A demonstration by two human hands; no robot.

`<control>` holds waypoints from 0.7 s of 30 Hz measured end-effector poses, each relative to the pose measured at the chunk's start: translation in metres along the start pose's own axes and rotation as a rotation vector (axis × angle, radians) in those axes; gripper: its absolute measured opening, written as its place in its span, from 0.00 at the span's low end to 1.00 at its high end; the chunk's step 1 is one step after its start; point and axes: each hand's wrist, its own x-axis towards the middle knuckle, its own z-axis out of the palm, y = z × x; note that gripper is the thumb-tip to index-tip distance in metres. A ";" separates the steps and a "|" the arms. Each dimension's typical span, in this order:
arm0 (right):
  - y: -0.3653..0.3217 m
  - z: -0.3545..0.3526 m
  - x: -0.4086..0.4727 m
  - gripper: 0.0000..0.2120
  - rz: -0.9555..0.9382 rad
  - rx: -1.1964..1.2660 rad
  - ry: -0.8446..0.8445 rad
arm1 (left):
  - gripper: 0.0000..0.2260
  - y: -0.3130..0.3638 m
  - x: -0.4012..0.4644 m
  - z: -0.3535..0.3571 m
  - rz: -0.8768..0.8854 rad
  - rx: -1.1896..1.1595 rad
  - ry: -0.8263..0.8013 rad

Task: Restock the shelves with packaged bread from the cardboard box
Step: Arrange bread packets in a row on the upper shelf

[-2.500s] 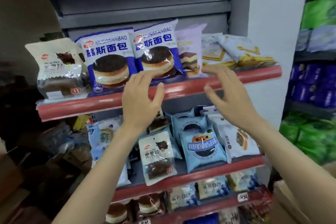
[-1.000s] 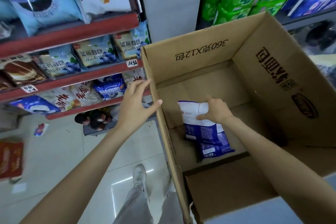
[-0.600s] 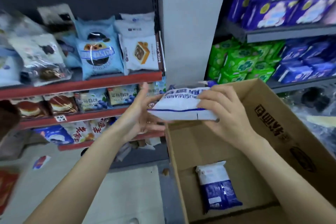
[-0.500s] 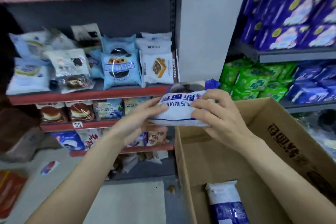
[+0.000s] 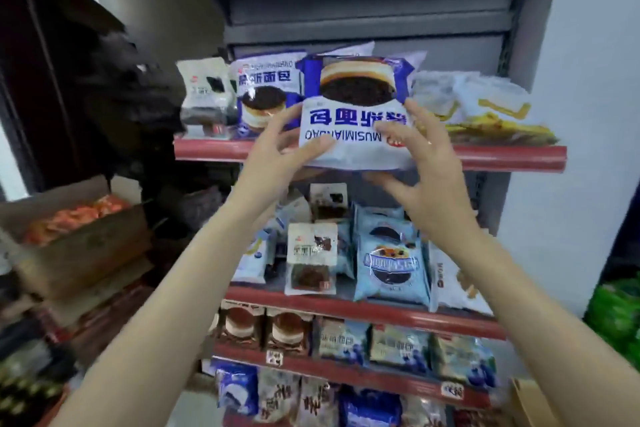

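A blue and white mousse bread pack (image 5: 356, 111) is held upside down at the front of the top red shelf (image 5: 502, 158). My left hand (image 5: 277, 156) grips its lower left corner. My right hand (image 5: 426, 173) holds its lower right edge, fingers spread. Another pack of the same bread (image 5: 265, 97) stands upright on that shelf just to the left. Only a corner of the cardboard box (image 5: 526, 402) shows at the bottom right.
Yellow-print packs (image 5: 485, 111) lie at the shelf's right, a grey-white pack (image 5: 204, 97) at its left. Lower shelves (image 5: 363, 310) hold several bread packs. A white pillar (image 5: 571, 149) flanks the right. An open carton of red goods (image 5: 76, 236) sits left.
Both hands lifted the bread pack from above the box up to the top shelf. The view swung up and left, so the box has almost left the frame.
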 end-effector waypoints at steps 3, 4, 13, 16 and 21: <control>-0.002 0.042 0.063 0.17 0.034 0.025 0.168 | 0.20 0.009 0.054 -0.037 0.064 0.036 0.006; -0.001 0.053 0.083 0.16 0.036 0.033 0.205 | 0.19 0.011 0.071 -0.048 0.073 -0.008 0.005; 0.018 0.135 0.257 0.16 0.127 -0.171 0.187 | 0.31 -0.050 0.193 -0.135 0.526 1.159 0.027; 0.029 0.163 0.293 0.17 0.199 -0.339 0.051 | 0.35 -0.063 0.207 -0.143 0.609 1.190 0.027; 0.049 0.194 0.313 0.17 0.239 -0.483 -0.120 | 0.35 -0.073 0.217 -0.151 0.686 1.201 0.063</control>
